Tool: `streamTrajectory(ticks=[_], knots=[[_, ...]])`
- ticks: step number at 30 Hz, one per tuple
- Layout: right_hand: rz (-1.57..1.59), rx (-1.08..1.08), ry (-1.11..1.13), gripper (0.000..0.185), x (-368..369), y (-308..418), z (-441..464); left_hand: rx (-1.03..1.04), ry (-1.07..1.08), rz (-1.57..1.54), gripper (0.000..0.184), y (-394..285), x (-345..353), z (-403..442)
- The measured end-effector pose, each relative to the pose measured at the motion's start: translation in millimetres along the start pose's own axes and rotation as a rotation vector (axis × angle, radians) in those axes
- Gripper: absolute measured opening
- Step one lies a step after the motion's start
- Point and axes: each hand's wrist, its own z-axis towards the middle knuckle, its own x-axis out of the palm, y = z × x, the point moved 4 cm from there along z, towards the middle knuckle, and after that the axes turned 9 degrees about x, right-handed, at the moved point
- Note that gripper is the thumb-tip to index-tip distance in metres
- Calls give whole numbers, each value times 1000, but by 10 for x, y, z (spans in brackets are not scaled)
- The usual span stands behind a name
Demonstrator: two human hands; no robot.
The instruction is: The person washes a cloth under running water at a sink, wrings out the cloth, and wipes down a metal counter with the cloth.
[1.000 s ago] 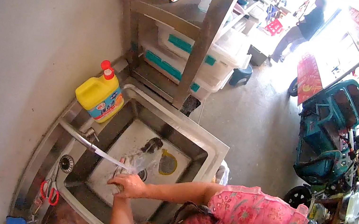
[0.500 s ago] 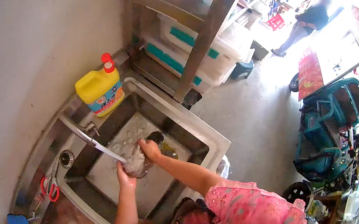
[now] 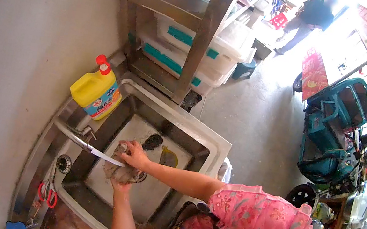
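In the steel sink, both hands hold a wet, crumpled grey cloth under running water. My left hand cups it from below, its fingers mostly hidden. From above, my right hand grips the cloth with bent fingers. The water comes from the metal faucet at the left rim. On the sink bottom beyond my right hand lie a dark scourer and a flat, yellow-edged thing whose kind I cannot make out.
A yellow detergent bottle stands on the back-left rim. Red-handled scissors and a drain strainer lie on the left ledge. A metal shelf with plastic bins stands behind. A teal tricycle and a person are farther off.
Both hands have shifted slightly left and turned the cloth, which spreads wider under the stream. My right hand has moved off the dark scourer, exposing it and the yellow-edged thing.
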Motion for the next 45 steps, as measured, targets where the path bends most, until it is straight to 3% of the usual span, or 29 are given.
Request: streamTrajectory(ticks=[2, 6, 11, 17, 20, 22, 25, 26, 28, 31, 34, 37, 40, 44, 45], knots=[[-153, -299, -71, 62, 29, 65, -80, 87, -149, 14, 40, 36, -134, 24], [-432, -446, -91, 75, 81, 370, -479, 175, -145, -177, 40, 104, -54, 112], [-279, -331, -87, 60, 89, 278, -373, 192, -141, -88, 36, 219, -871, 197], [-234, -69, 40, 45, -73, 284, -357, 214, -127, 473, 34, 154, -326, 152], [-313, -127, 78, 45, -14, 108, -240, 171, -148, 426, 33, 218, -599, 128], [-411, -192, 142, 47, 134, -119, -13, 96, -333, 429, 34, 293, -609, 62], [-306, 110, 49, 47, -37, -147, -82, 26, -482, 521, 40, 341, -608, 43], [-325, 122, 10, 46, -63, -141, -76, 6, -512, 562, 43, 366, -625, 44], [-363, 145, -75, 45, -138, -141, -59, -36, -436, 450, 49, 434, -919, 69], [-266, 88, 5, 46, -214, -81, -24, -76, -408, 326, 48, 409, -820, 25], [-85, -26, 30, 43, -74, -100, -21, -205, -457, 150, 45, 351, -496, -111], [-208, -140, 52, 40, 145, 148, -433, -145, -432, 185, 44, 335, -601, -111], [-251, -386, 107, 28, 323, 336, -848, -55, -407, 272, 43, 241, -789, -160], [-466, -947, 5, 27, 545, 84, -680, 15, -457, 389, 42, 172, -969, -149], [-379, -945, 104, 29, 400, 193, -605, 35, -483, 395, 41, 164, -1001, -168]])
